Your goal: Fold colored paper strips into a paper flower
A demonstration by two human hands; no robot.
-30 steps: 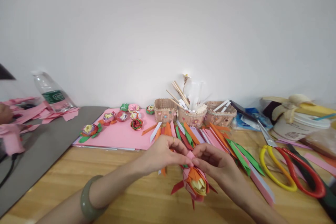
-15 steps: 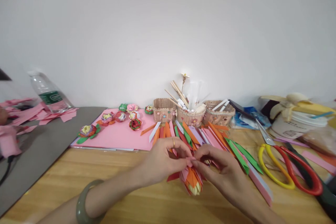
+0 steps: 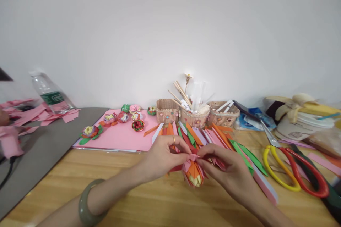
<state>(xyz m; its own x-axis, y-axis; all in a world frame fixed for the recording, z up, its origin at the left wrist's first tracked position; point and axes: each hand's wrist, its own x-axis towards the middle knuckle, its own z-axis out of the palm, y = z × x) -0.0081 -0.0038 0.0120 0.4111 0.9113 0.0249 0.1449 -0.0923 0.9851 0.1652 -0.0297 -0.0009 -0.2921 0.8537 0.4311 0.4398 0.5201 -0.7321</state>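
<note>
- Over the wooden table [image 3: 149,202], my left hand [image 3: 162,158] and right hand [image 3: 226,170] meet, fingertips pinched together on the pink tip of a folded paper flower [image 3: 194,175].
- My flower hangs just above the tabletop between both hands, its orange and yellow centre pointing toward me, pink and red petals around it.
- Both hands are clamped on it; neither is free.
- I judge the grip to be a small one: only the tips hold the top fold, so a slip could let the petals spring open or the flower drop.
- Just behind my hands lies a fan of coloured paper strips [image 3: 213,138]; a careless move of my right wrist could sweep them out of order.
- Two pairs of scissors [image 3: 293,170] lie near my right forearm, close enough to be nudged.
- Finished flowers rest on a pink sheet [image 3: 125,138] to the left, well apart.
</note>
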